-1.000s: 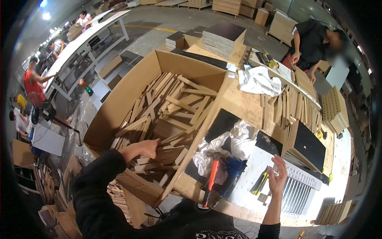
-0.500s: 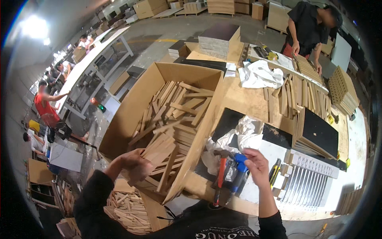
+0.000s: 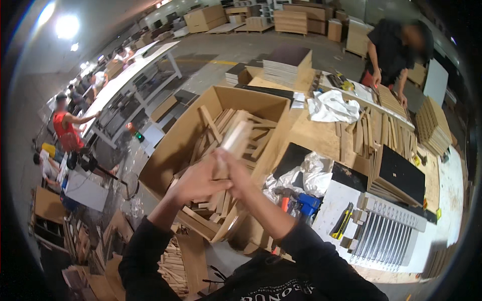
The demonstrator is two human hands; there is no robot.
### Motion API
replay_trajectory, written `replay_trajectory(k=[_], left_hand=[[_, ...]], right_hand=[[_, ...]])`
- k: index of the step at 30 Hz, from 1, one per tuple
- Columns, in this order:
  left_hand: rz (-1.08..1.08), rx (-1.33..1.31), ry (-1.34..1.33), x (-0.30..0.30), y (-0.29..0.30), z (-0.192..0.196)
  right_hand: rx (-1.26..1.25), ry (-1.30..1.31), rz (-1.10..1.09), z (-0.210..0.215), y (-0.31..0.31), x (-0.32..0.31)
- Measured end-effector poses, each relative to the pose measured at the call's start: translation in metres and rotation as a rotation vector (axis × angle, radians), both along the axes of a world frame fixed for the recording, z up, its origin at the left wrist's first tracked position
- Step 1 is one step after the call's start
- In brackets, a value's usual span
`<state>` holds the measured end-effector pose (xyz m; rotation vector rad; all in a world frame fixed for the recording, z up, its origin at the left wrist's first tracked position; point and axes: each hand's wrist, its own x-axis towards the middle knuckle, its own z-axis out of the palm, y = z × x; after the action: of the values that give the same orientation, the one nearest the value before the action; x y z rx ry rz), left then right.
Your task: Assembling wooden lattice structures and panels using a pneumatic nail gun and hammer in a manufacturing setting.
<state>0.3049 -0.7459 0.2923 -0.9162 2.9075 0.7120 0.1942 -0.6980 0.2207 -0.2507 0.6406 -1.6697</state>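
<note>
Over the open cardboard box (image 3: 183, 133), my two hands come together around a small bundle of wooden strips (image 3: 237, 139), blurred by motion. My left hand (image 3: 198, 179) grips it from the left, and my right hand (image 3: 235, 173) closes on it from the right. Part of the bundle is hidden behind my fingers. More loose wooden strips (image 3: 213, 123) lie jumbled in the box under my hands. To the right of my right forearm, a hammer (image 3: 285, 194) and a blue-bodied tool (image 3: 308, 203) rest on the bench, partly covered by that arm.
The bench holds crumpled white wrapping (image 3: 317, 173), a yellow utility knife (image 3: 343, 220), a row of metal rods (image 3: 384, 236) and stacked black-faced boards (image 3: 399, 173). A co-worker (image 3: 399, 55) handles slats at the far right. A lower box of strips (image 3: 173, 266) stands below my left arm.
My right hand has left the blue tool and joined my left on the strips. The left hand has lifted its bundle up and to the right. The view has shifted slightly.
</note>
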Motion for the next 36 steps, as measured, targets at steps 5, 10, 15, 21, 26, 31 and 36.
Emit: replay_trajectory(k=[5,10,15,21,26,31,36], left_hand=[[0.257,0.710,0.388,0.013,-0.044,-0.011],[0.291,-0.349,-0.253,0.045,-0.053,-0.250],[-0.055,0.226,-0.907,0.032,-0.107,-0.223],[-0.114,0.351,-0.496,0.041,-0.073,-0.189],[0.045,0.321,-0.511,0.042,-0.058,-0.175],[0.170,0.076,-0.113,0.056,-0.055,-0.089],[0.305,0.521,0.567,0.029,0.019,-0.012]], right_hand=[[-0.132,-0.125,-0.021,-0.022,0.036,-0.041],[-0.276,-0.160,-0.191,-0.046,0.106,-0.073],[-0.317,-0.147,-0.257,-0.057,0.163,-0.075],[-0.165,-0.162,-0.417,-0.081,0.200,-0.073],[-0.273,-0.191,-0.302,-0.108,0.218,-0.065],[-0.299,-0.426,-0.140,-0.149,0.249,-0.056],[-0.189,-0.229,-0.259,-0.144,0.292,-0.055]])
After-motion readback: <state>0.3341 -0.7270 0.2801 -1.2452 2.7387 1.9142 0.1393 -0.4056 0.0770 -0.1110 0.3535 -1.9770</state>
